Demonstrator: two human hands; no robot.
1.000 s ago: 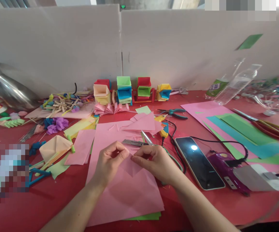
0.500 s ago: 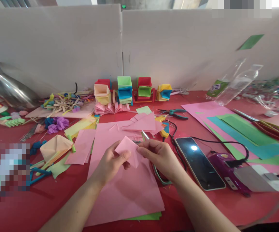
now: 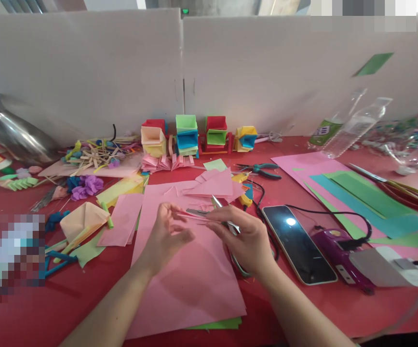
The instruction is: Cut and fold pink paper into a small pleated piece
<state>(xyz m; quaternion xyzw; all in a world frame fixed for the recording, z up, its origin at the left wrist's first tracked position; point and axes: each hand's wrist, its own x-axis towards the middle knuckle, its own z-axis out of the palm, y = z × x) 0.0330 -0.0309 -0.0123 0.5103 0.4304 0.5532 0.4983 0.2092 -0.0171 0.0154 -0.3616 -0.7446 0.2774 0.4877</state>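
We hold a folded pink paper edge-on between our 2 hands. Our right hand pinches its right end. Our left hand is half curled at its left end, its grip too blurred to tell. The scissors lie just behind the right fingers, and the pink sheet lies beneath.

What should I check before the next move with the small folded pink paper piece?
1. Grip on the small folded pink paper piece: ok, left hand and right hand both pinch it.
2. Crease quality: cannot tell, the piece is edge-on and blurred.
3. The large pink paper sheet lying flat underneath: ok.
4. The silver scissors away from the fingers: not ok, the blades lie right by the right hand.
5. The black smartphone apart from the hands: ok.
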